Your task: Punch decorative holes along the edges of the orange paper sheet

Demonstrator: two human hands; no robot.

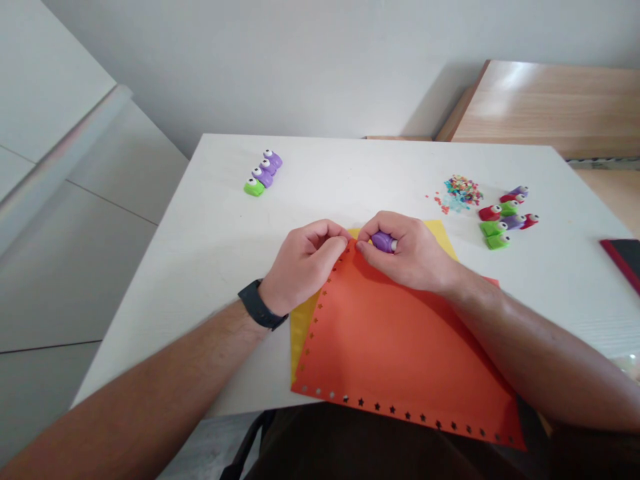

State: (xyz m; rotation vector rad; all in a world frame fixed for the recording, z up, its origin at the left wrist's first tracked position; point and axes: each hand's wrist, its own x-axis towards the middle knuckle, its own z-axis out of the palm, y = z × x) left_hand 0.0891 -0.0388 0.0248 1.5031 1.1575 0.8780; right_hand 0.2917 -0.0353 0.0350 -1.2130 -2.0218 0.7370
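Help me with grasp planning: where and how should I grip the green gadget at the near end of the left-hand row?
Probably low on the two flanks of the green gadget, coming from above and the near side. A purple gadget sits close on its far side, while its near end is exposed. The rounded eye knob on top looks a poorer grip than the body.

Text: none legible | Labels, brands: none legible | Numbers, signs: none legible
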